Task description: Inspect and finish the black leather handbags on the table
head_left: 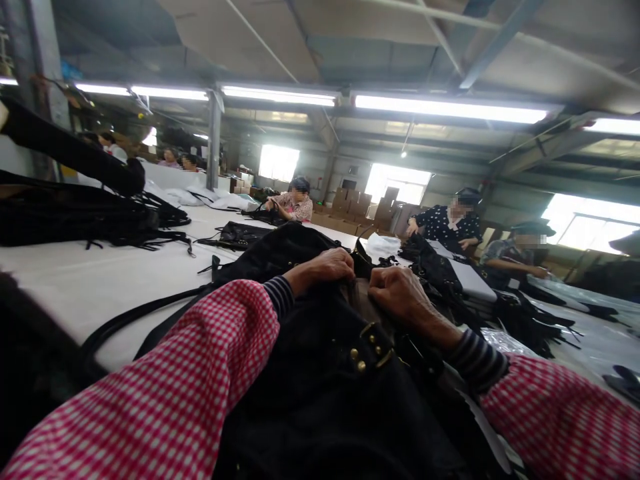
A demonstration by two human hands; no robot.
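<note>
A large black bag [300, 387] with brass-coloured studs and rings lies in front of me, filling the lower middle of the view. My left hand [327, 267] is closed on the upper edge of its opening. Across the gap, my right hand [400, 293] makes a fist on the opposite edge. Brownish lining [361, 300] shows between the two hands. A black strap [135, 313] loops out from the bag's left side over the table. What lies under my curled fingers is hidden.
Black bags [75, 213] are piled on the white table [55, 273] at left. More bags and a stack of white sheets [470, 280] lie at right, near clear plastic [595, 333]. Co-workers [450, 220] work along the far side. Cardboard boxes [350, 203] stand behind them.
</note>
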